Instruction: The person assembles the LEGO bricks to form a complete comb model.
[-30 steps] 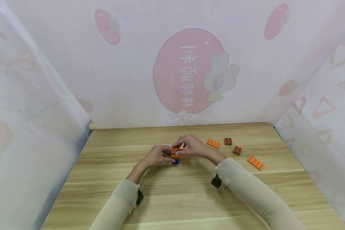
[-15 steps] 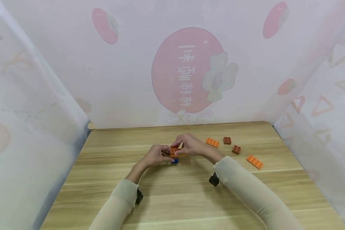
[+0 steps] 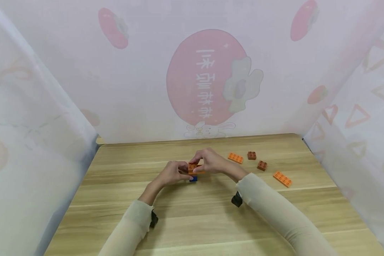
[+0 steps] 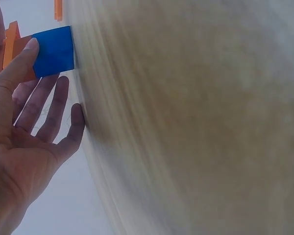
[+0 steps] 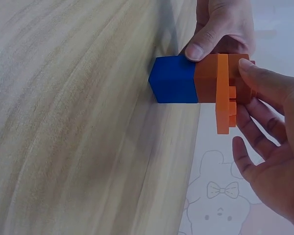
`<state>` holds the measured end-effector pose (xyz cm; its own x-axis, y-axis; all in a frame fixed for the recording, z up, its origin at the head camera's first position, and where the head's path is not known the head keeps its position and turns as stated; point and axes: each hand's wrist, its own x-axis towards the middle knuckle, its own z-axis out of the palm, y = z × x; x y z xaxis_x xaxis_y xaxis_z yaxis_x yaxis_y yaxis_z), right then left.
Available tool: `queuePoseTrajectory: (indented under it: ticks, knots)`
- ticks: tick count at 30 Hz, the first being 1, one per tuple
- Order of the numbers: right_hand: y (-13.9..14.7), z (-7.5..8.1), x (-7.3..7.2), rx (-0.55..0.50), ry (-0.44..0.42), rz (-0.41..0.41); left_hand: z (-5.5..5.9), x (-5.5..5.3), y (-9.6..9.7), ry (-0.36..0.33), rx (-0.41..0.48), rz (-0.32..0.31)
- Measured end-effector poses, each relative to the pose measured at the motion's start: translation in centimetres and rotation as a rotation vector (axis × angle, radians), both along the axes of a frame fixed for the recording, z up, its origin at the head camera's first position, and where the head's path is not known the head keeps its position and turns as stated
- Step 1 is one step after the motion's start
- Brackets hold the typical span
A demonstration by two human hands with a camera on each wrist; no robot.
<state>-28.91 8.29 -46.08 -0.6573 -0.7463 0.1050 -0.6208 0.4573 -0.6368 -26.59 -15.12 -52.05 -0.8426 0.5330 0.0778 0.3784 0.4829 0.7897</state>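
A small upright stack of toy building bricks stands between both hands near the middle of the table. Lowest is a blue brick (image 5: 174,80), at the tabletop. On it comes a brown brick (image 5: 205,85), then a flat orange plate (image 5: 222,115) that juts out to the right in the head view, then a second brown brick (image 5: 239,88) on top. My left hand (image 3: 172,173) pinches the stack low, its thumb (image 4: 32,45) over the seam of blue and brown. From the right, my right hand (image 3: 212,161) pinches the top brown brick between thumb and fingers.
On the right of the wooden table (image 3: 192,224) lie two orange plates (image 3: 235,158) and two small brown bricks (image 3: 251,155). A bit of orange shows behind the right sleeve (image 3: 256,185). A white printed cloth (image 3: 140,89) encloses the back and sides.
The head view has shifted slightly. Both hands keep the same hold on the brick stack.
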Motion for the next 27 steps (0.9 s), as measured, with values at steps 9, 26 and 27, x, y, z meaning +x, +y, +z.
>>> queuePoseTrajectory:
  ticks: [9, 26, 27]
  knots:
    - [-0.17, 0.36, 0.01, 0.024, -0.005, -0.014, 0.11, -0.03, -0.18, 0.008, -0.002, -0.013]
    - [0.17, 0.27, 0.02, 0.042, 0.026, -0.005, 0.08, -0.08, 0.27, 0.015, -0.018, -0.015]
    - [0.16, 0.30, 0.01, 0.041, 0.022, -0.006, 0.09, -0.06, 0.25, 0.016, -0.016, -0.016]
